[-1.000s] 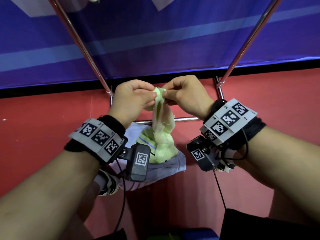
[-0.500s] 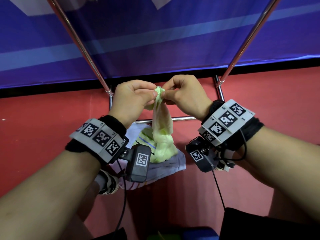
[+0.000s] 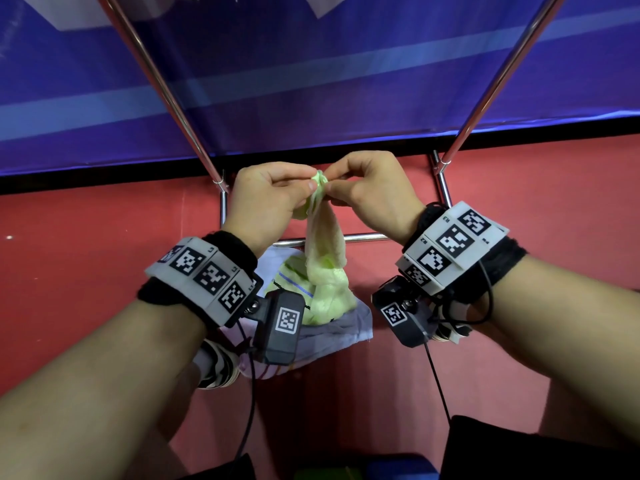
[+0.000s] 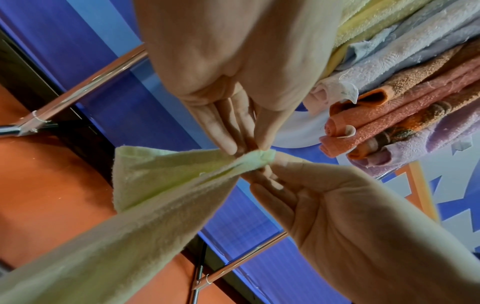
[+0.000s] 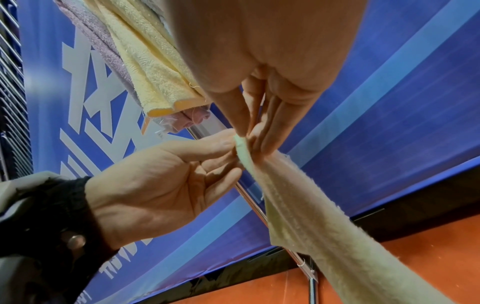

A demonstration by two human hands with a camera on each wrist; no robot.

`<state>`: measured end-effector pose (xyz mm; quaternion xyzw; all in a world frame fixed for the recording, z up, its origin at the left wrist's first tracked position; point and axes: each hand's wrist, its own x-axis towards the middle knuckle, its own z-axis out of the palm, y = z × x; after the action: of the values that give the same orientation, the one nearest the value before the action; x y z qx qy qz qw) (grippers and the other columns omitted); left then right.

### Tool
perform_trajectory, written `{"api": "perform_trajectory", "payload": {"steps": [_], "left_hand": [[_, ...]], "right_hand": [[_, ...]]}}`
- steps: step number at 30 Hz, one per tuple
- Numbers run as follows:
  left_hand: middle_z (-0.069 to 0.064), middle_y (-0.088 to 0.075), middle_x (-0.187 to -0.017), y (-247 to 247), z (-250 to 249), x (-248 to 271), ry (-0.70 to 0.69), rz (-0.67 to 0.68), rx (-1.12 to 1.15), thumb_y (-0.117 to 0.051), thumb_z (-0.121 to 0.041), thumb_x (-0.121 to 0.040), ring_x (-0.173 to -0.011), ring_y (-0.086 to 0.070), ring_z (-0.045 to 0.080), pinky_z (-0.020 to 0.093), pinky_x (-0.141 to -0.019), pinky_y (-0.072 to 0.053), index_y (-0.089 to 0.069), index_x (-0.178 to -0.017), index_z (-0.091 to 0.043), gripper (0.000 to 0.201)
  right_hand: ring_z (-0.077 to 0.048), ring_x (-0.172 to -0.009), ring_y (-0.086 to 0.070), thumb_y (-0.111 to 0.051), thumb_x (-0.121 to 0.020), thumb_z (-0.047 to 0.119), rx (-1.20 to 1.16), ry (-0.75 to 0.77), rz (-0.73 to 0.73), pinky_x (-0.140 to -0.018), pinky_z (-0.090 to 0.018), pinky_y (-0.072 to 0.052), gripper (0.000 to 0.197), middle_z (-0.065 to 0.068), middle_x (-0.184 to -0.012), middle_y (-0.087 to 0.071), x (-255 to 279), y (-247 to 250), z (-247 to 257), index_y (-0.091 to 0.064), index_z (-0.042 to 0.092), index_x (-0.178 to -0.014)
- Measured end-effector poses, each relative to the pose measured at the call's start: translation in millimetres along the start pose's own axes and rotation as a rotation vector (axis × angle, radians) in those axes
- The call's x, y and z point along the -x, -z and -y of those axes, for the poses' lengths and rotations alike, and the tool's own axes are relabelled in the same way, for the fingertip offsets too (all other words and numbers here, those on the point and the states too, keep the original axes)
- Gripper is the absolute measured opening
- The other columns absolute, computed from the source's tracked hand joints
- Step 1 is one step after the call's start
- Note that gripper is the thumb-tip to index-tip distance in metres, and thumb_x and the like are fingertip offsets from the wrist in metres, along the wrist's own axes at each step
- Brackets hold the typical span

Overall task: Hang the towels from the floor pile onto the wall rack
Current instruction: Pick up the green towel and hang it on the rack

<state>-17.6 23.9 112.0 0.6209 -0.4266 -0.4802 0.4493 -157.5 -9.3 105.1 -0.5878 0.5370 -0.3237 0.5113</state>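
Note:
A light green towel [image 3: 325, 237] hangs from both hands down to the floor pile [image 3: 346, 327]. My left hand [image 3: 310, 184] and right hand [image 3: 330, 189] pinch its bunched top edge side by side, fingertips almost touching. The left wrist view shows the green towel [image 4: 161, 185] fanning out from the pinch between my left hand [image 4: 246, 150] and right hand [image 4: 270, 174]. From the right wrist, the towel [image 5: 298, 195] trails down to the lower right from my right hand [image 5: 253, 142], with the left hand [image 5: 231, 156] beside it. The towel's lower end rests on the pile.
The rack's chrome legs [image 3: 166, 84] [image 3: 491, 81] slant up on both sides, joined by a low crossbar [image 3: 363, 238] behind the towel. Several towels hang on the rack above [image 4: 389, 102] [image 5: 145, 82]. A blue banner covers the wall [image 3: 311, 81] over the red floor [image 3: 86, 254].
Both hands keep their pinch on the green towel's top edge and have barely moved. The hanging part looks a little more drawn out and narrow.

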Motion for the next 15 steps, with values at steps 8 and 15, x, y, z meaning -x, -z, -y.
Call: {"api": "perform_trajectory", "payload": {"steps": [8, 15], "left_hand": [[0.012, -0.068, -0.090, 1.2, 3.6, -1.1, -0.061, -0.031, -0.014, -0.070, 0.008, -0.077, -0.076, -0.068, 0.013, 0.020, -0.063, -0.055, -0.062, -0.085, -0.016, 0.026], [-0.001, -0.063, -0.080, 2.1, 5.9, -3.2, -0.103, -0.054, -0.073, -0.062, 0.011, -0.082, -0.060, -0.061, -0.005, 0.012, -0.056, -0.049, -0.061, -0.087, -0.015, 0.026]], "right_hand": [[-0.015, -0.101, -0.063, -0.059, -0.084, -0.010, -0.043, 0.039, 0.173, -0.097, -0.028, -0.049, 0.027, -0.016, -0.108, -0.069, 2.5, -1.1, 2.7, -0.067, -0.005, -0.110], [-0.026, -0.108, -0.063, -0.051, -0.084, -0.016, -0.079, 0.023, 0.248, -0.093, -0.023, -0.048, 0.035, -0.013, -0.107, -0.066, 6.1, 0.5, 2.7, -0.063, -0.004, -0.115]]}}
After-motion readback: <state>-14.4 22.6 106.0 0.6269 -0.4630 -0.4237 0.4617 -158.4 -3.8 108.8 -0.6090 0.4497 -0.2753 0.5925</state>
